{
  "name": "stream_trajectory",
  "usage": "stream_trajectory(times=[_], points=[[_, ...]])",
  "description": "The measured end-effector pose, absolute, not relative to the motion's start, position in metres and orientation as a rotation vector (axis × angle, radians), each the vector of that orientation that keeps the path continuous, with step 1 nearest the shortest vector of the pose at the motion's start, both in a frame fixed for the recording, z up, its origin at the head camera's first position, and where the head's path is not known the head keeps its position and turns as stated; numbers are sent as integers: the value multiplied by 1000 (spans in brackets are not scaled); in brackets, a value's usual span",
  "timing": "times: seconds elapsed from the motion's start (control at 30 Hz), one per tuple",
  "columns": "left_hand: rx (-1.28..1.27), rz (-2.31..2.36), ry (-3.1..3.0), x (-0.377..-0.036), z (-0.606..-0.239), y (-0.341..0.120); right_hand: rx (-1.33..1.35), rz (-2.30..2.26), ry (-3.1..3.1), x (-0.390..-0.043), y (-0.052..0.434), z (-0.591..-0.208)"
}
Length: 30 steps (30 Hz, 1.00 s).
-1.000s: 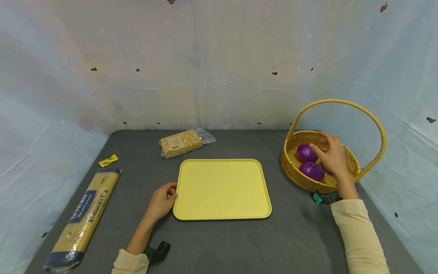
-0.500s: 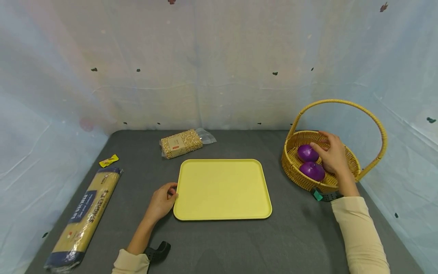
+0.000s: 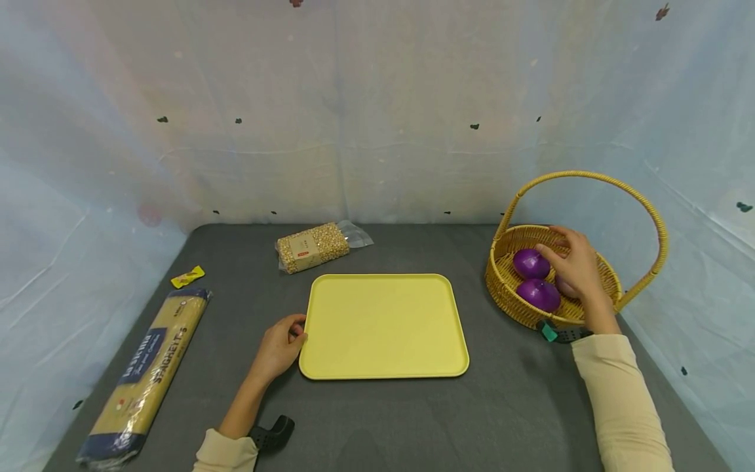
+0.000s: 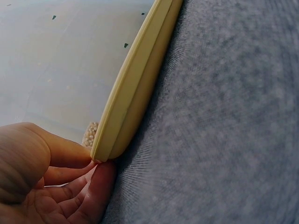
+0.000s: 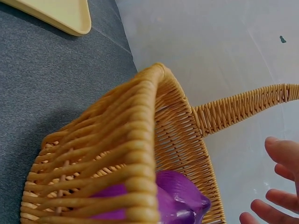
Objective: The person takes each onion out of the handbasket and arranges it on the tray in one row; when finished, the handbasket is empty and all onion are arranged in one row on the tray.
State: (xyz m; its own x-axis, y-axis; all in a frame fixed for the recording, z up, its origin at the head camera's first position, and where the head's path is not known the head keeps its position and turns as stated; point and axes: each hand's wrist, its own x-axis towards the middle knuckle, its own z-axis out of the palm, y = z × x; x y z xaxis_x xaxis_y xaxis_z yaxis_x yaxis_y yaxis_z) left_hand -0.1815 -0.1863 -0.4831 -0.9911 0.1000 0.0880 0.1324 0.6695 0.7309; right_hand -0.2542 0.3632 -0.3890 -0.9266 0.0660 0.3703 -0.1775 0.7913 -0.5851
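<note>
My left hand point(image 3: 277, 349) pinches the left edge of a yellow rectangular tray point(image 3: 383, 328), which lies flat on the dark table. In the left wrist view, thumb and fingers meet at the tray's rim point(image 4: 114, 119). A wicker basket point(image 3: 500, 298) with a tall handle stands at the right. Over its opening hovers my right hand point(image 3: 577, 267), fingers loosely spread and nothing in them. Inside lie two glossy purple rounded objects, one farther back point(image 3: 529, 263), one nearer point(image 3: 538, 295); the right wrist view shows a pointed tip. A pale pinkish round thing point(image 3: 565, 286) is partly hidden under my right hand.
Behind the tray lies a clear bag of yellowish kernels point(image 3: 312, 247). A long spaghetti packet point(image 3: 147, 373) rests along the left side, with a small yellow wrapped packet point(image 3: 187, 276) beyond it. The basket handle point(image 3: 590, 174) arches above the right hand.
My right hand has risen slightly from inside the basket, and the pinkish round thing beneath it now shows. The left hand and tray have stayed put.
</note>
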Motion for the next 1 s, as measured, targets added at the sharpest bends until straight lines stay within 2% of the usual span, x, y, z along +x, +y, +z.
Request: stream_trajectory(times=[1.0], points=[[-187, -1248, -2828, -180, -481, -184, 59, 939, -2680, -268, 375, -385]])
